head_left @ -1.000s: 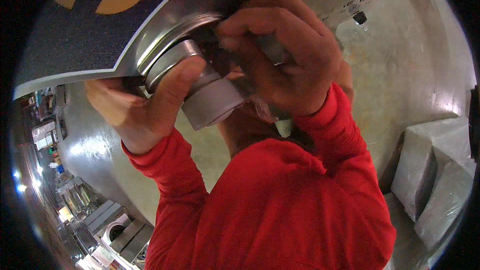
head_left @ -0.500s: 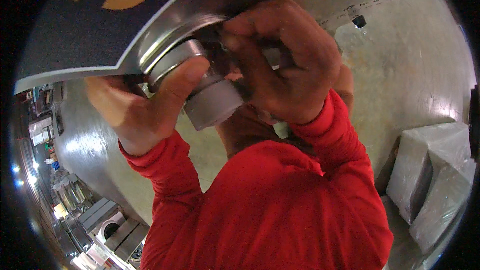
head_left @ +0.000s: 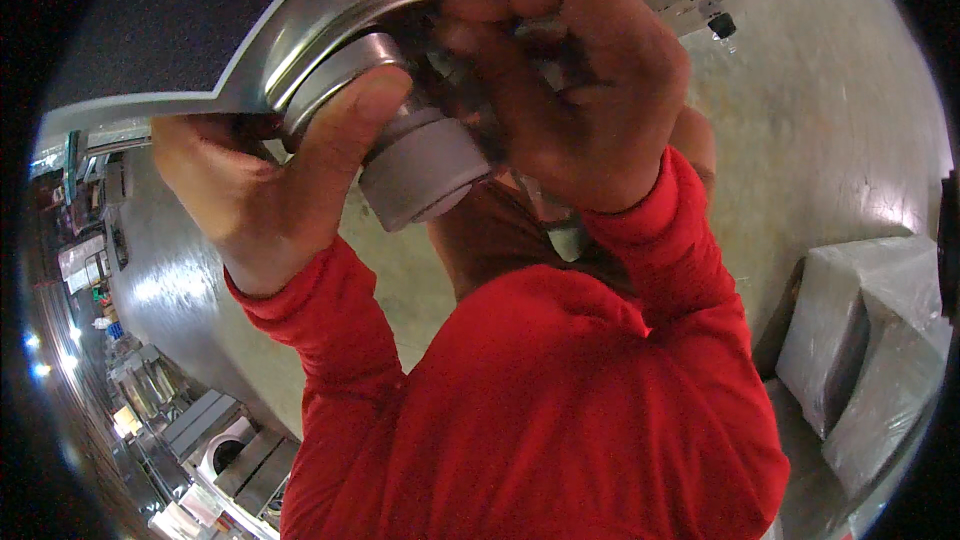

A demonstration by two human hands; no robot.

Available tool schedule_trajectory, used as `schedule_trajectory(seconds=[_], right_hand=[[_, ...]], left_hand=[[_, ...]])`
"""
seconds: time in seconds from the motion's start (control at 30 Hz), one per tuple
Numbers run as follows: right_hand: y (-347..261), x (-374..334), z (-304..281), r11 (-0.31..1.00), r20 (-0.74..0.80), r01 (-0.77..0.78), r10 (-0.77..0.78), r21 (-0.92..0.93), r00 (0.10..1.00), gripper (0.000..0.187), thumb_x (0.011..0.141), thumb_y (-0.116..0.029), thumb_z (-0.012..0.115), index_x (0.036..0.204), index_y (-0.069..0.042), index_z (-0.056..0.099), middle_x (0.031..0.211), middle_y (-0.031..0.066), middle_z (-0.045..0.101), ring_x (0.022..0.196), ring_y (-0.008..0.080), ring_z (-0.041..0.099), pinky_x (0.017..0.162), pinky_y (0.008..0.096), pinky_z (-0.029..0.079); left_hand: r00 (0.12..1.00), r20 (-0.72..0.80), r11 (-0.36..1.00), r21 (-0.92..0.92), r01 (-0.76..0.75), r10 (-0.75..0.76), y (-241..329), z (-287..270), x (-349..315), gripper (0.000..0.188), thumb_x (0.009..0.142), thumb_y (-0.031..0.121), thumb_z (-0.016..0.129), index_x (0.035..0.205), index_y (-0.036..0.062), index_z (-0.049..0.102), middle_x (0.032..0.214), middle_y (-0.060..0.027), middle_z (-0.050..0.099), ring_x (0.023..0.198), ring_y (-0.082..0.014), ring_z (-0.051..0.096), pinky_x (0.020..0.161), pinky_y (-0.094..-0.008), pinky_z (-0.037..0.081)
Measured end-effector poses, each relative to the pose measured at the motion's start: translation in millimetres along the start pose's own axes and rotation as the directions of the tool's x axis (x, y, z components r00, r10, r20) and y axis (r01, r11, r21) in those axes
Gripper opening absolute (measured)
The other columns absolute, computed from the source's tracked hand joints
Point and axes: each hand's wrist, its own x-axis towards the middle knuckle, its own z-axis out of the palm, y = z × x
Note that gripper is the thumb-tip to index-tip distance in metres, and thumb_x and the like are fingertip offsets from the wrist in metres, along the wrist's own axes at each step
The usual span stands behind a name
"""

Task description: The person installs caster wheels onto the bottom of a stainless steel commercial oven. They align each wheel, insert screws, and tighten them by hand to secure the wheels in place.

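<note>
My left hand [head_left: 265,185] is closed on a stepped grey cylindrical fitting [head_left: 425,172], its thumb pressed along the side and its fingers behind. The fitting has a shiny metal collar and a wider matte end, and it tilts down to the right. It sits against the curved metal rim [head_left: 335,35] under a dark panel [head_left: 160,45] with a pale edge. My right hand [head_left: 605,90] is beside the fitting, thumb and forefinger pinched together near the rim. Shadow hides what lies between those fingertips.
Plastic-wrapped blocks [head_left: 865,340] stand on the floor at the right. A small black object [head_left: 721,26] lies on the floor at the far right. Shelves and boxes with assorted goods [head_left: 225,450] line the lower left.
The panel, the fitting and both hands sit slightly higher in the picture. The left hand keeps its hold on the fitting, and the right hand is still pinched beside it.
</note>
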Motion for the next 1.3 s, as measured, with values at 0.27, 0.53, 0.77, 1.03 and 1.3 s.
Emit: schedule_trajectory(seconds=[0.27, 0.53, 0.77, 1.03, 1.3], right_hand=[[14.1, 8.4, -6.2, 0.905, 0.062, 0.388, -0.383, -0.173, 0.922, 0.024, 0.069, 0.002, 0.077, 0.091, -0.004, 0.072, 0.091, 0.0089, 0.066, 0.076, 0.02, 0.067, 0.063, 0.0287, 0.054], [27.9, 11.9, -15.5, 0.764, 0.243, 0.61, -0.564, -0.211, 0.79, 0.031, 0.071, -0.006, 0.07, 0.101, -0.002, 0.063, 0.098, 0.0106, 0.063, 0.084, 0.0271, 0.065, 0.063, 0.0352, 0.057], [-9.4, -47.5, -0.9, 0.986, -0.07, -0.107, 0.117, 0.126, 0.991, 0.007, 0.092, -0.003, 0.057, 0.096, -0.002, 0.051, 0.095, 0.0194, 0.065, 0.083, 0.0359, 0.066, 0.071, 0.0387, 0.054], [29.9, -85.5, 27.5, 0.995, -0.315, 0.047, -0.015, 0.094, 0.949, 0.011, 0.096, -0.011, 0.052, 0.094, -0.001, 0.048, 0.085, 0.0191, 0.063, 0.068, 0.0285, 0.062, 0.063, 0.0361, 0.05], [33.1, -119.0, -17.7, 0.991, -0.357, -0.111, 0.13, 0.075, 0.925, 0.025, 0.105, -0.023, 0.041, 0.111, 0.001, 0.041, 0.089, 0.0161, 0.064, 0.073, 0.0191, 0.06, 0.068, 0.0327, 0.049]], left_hand=[[1.0, -0.027, 1.0, -0.024, -0.012, 0.012, 2.1, 5.0, -0.6, 0.064, 0.073, 0.017, 0.088, 0.124, -0.0031, 0.056, 0.114, -0.0121, 0.066, 0.101, -0.0204, 0.063, 0.093, -0.0327, 0.048], [0.998, -0.068, 1.0, 0.022, -0.004, 0.005, -3.2, 5.1, -7.7, 0.07, 0.071, 0.021, 0.09, 0.126, -0.0015, 0.052, 0.114, -0.0105, 0.065, 0.1, -0.0189, 0.063, 0.091, -0.0315, 0.048], [0.865, -0.238, 0.763, 0.607, -0.222, 0.442, -13.0, 34.0, -22.8, 0.095, 0.056, 0.032, 0.097, 0.13, -0.0003, 0.048, 0.121, -0.0132, 0.054, 0.11, -0.0277, 0.054, 0.095, -0.0371, 0.044], [0.864, -0.244, 0.74, 0.644, -0.195, 0.441, -20.2, 43.1, -30.4, 0.095, 0.058, 0.036, 0.097, 0.13, -0.0004, 0.047, 0.117, -0.0134, 0.05, 0.112, -0.0286, 0.048, 0.093, -0.0359, 0.042], [0.872, -0.322, 0.863, 0.466, -0.193, 0.369, -17.3, 45.7, -36.0, 0.07, 0.075, 0.019, 0.088, 0.128, -0.0034, 0.049, 0.121, -0.0166, 0.06, 0.11, -0.0242, 0.06, 0.095, -0.0357, 0.048]])
